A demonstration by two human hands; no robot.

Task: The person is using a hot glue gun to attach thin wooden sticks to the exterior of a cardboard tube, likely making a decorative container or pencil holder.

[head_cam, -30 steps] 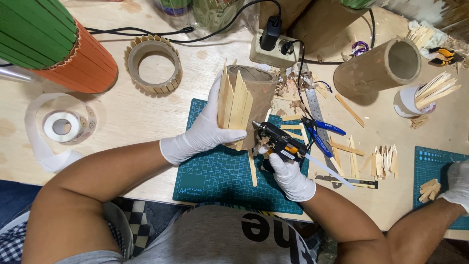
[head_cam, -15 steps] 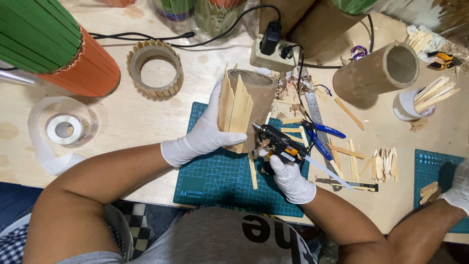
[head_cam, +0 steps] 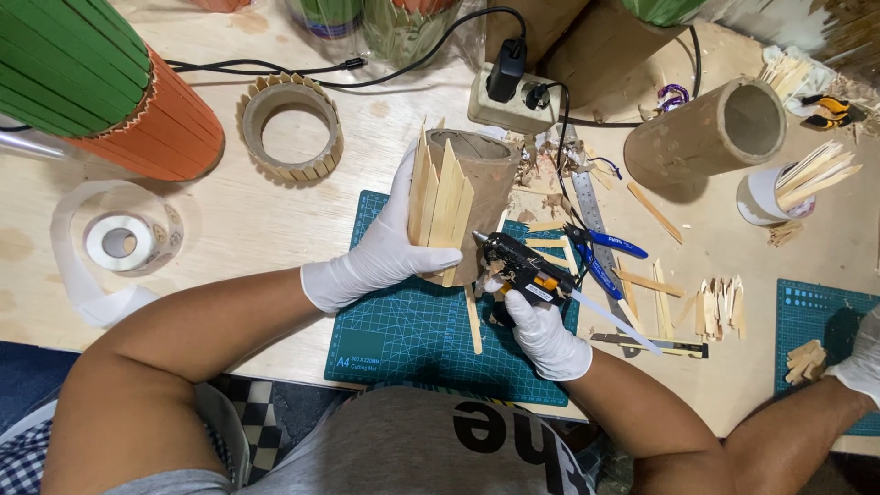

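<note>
My left hand (head_cam: 380,247), in a white glove, grips a brown cardboard tube (head_cam: 481,174) with several pointed wooden sticks (head_cam: 440,197) stuck along its side. It holds the tube tilted over a green cutting mat (head_cam: 412,330). My right hand (head_cam: 545,335), also gloved, holds a black glue gun (head_cam: 522,266) whose nozzle touches the tube's side beside the sticks. A single loose wooden stick (head_cam: 473,318) lies on the mat below the tube.
A power strip (head_cam: 509,101), blue-handled pliers (head_cam: 605,249), a metal ruler (head_cam: 587,206), loose sticks (head_cam: 720,307), a cardboard ring (head_cam: 289,128), a bigger tube (head_cam: 710,133), a cup of sticks (head_cam: 779,188) and a tape roll (head_cam: 119,240) lie around. Another person's gloved hand (head_cam: 857,367) rests at right on a second mat (head_cam: 811,316).
The glue gun's nozzle has stayed at the tube's side with only slight shifts. Both hands keep their grips.
</note>
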